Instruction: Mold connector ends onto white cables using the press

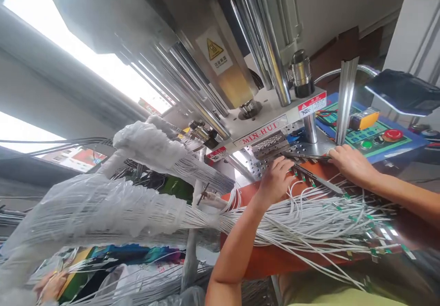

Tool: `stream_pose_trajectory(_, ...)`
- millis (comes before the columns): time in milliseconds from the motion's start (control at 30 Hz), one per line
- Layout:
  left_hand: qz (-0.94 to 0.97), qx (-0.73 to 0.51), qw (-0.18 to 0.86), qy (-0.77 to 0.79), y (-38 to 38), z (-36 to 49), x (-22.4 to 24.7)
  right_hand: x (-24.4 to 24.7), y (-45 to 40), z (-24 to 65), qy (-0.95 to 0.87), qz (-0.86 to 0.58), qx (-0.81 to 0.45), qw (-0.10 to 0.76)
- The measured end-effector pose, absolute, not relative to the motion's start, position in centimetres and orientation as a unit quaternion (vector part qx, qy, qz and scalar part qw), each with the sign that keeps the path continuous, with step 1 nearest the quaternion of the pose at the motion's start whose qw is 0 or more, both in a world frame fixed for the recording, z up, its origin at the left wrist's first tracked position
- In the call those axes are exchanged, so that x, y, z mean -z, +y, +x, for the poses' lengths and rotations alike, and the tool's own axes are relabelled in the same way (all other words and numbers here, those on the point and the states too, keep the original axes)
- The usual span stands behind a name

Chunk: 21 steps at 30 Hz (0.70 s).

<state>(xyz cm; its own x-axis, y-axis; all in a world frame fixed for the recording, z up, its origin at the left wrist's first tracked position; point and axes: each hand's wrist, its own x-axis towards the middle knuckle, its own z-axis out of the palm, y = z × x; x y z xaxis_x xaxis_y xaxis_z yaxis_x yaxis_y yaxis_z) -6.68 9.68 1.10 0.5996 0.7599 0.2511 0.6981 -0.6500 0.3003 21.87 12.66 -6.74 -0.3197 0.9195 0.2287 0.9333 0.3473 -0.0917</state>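
Observation:
My left hand [277,177] reaches to the front edge of the machine's steel plate. Its fingers are bent together and hide whatever lies under the tips. A flat metal bar [319,178] slants from beside these fingertips down to the right, with small green-and-silver cable ends close by. My right hand [354,165] is closed at the near end of a thin dark metal tool [311,157], which points toward the mould. A large bundle of white cables [309,221] with green-tipped connectors spreads below both hands on a red-brown work surface [264,262].
The press, marked MIN-HUI [259,134], stands ahead with steel columns and a metal mould block [270,146]. At right are a blue control box [378,136] with a red button and a black lamp [404,90]. Plastic-wrapped cables [103,210] hang left. Another person's hands [51,285] show lower left.

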Motion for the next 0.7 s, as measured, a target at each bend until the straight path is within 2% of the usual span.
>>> stream_pose_trajectory(100,0.906,-0.104,0.094,0.400,13.2,-5.5,0.7,7.2,13.0,22.1,-0.833,-0.540,0.026,0.118)
stream_pose_trajectory(200,0.912,-0.078,0.102,0.390,15.1,-6.1,1.2,7.6,13.2,22.3,-0.846,-0.518,0.014,0.125)
stream_pose_trajectory(467,0.916,-0.147,0.146,0.343,15.7,-7.4,2.5,7.6,13.3,22.9,-0.865,-0.471,-0.040,0.170)
stream_pose_trajectory(700,0.903,-0.170,0.172,0.354,16.9,-8.9,3.0,7.4,16.7,22.1,-0.886,-0.429,0.010,0.175)
